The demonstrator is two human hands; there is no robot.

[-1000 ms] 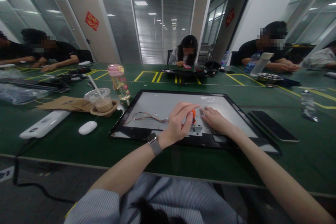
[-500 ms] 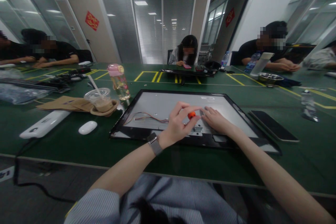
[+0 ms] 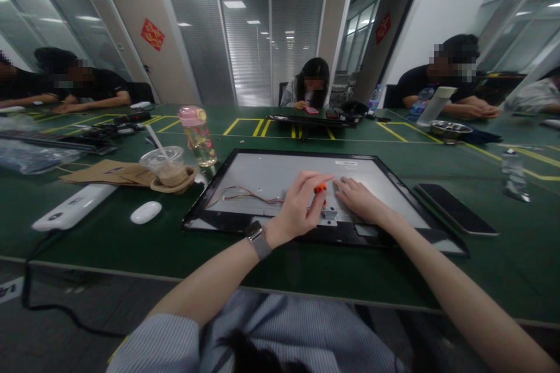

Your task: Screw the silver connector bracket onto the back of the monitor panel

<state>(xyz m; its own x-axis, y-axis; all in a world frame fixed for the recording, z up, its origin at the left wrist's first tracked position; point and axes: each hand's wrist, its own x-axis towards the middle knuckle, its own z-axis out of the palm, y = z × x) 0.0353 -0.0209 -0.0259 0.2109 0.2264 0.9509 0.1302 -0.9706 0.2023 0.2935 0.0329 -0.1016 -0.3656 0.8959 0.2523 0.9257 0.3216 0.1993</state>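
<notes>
A flat panel (image 3: pixel 280 169) with a black frame and grey back lies on the green table. My left hand (image 3: pixel 301 204), with a watch on the wrist, is closed around a small orange-and-black tool (image 3: pixel 321 188), which stands over a metal bracket (image 3: pixel 329 215) near the panel's front edge. The tool's lower part is mostly hidden by the fingers. My right hand (image 3: pixel 361 199) lies flat on the panel just right of the tool, fingers spread and holding nothing. Thin coloured wires (image 3: pixel 245 191) run across the panel left of my left hand.
Left of the panel are a white mouse (image 3: pixel 146 213), a white power strip (image 3: pixel 74 207), an iced drink (image 3: pixel 168 166) and a pink-capped bottle (image 3: pixel 199 137). A phone (image 3: pixel 455 208) lies to the right. Several people sit across the table.
The fingers of my left hand have shifted on the orange tool, the thumb drawing in lower and to the left. My right hand has stayed in place.
</notes>
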